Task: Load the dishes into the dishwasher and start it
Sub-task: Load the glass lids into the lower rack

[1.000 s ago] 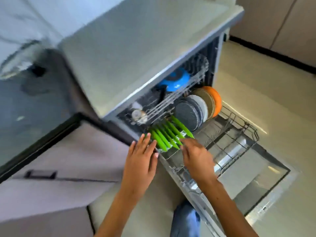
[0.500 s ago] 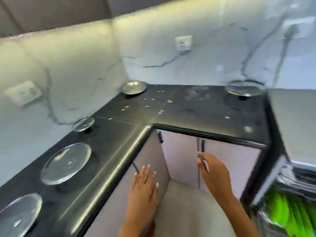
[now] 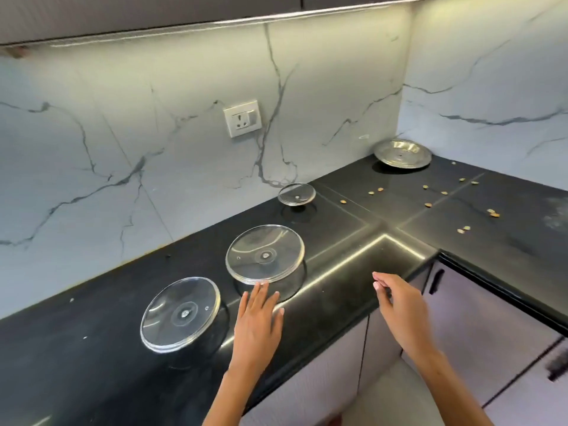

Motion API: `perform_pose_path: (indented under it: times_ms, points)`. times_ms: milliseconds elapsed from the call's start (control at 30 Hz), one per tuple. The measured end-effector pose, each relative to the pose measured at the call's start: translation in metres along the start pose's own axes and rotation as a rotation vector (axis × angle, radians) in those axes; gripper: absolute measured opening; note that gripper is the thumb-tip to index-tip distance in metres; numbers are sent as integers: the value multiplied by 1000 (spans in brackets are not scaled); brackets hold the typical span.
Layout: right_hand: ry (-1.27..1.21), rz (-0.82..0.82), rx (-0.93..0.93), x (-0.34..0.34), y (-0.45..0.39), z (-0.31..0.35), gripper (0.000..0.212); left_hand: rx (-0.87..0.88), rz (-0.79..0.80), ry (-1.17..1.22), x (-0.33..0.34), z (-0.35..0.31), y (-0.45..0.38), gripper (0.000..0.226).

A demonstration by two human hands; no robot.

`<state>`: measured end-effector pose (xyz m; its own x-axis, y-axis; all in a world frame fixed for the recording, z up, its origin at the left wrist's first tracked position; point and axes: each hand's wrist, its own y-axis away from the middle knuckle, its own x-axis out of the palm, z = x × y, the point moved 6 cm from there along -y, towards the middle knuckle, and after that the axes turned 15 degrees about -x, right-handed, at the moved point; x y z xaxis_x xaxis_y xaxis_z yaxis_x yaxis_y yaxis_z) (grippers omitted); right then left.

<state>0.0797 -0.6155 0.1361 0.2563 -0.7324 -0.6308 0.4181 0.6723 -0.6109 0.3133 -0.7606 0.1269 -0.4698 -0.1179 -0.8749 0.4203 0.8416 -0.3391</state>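
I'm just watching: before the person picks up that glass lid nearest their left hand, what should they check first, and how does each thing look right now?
1. Left hand free to grasp: ok, fingers straight, holding nothing.
2. Right hand free to help: ok, loosely curled, empty.
3. Middle glass lid within reach: ok, left fingertips at its near edge.
4. Lid lies clear of the neighbouring glass lid: ok, a gap shows.
5. Lid's knob reachable: cannot tell; it seems to lie upside down.
6. Dishwasher has room: cannot tell, out of view.
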Motion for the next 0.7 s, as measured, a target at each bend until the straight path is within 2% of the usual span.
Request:
perform_pose_path:
  times_ms: [233, 433, 500, 567, 700]
  points:
    - [40, 96, -10, 56, -62, -3, 20, 12, -7, 5, 25, -2, -79, 32]
    - [68, 149, 31, 88, -117, -54, 21, 86, 94, -24, 77, -50, -172, 42]
    - [67, 167, 31, 100, -140, -77, 22, 67, 125, -35, 96, -65, -208, 39]
    - [63, 182, 29, 110, -161, -94, 23, 50, 188, -83, 116, -77, -244, 42]
    - [49, 201, 22, 132, -201, -127, 24, 15, 219, -211, 161, -93, -311, 48]
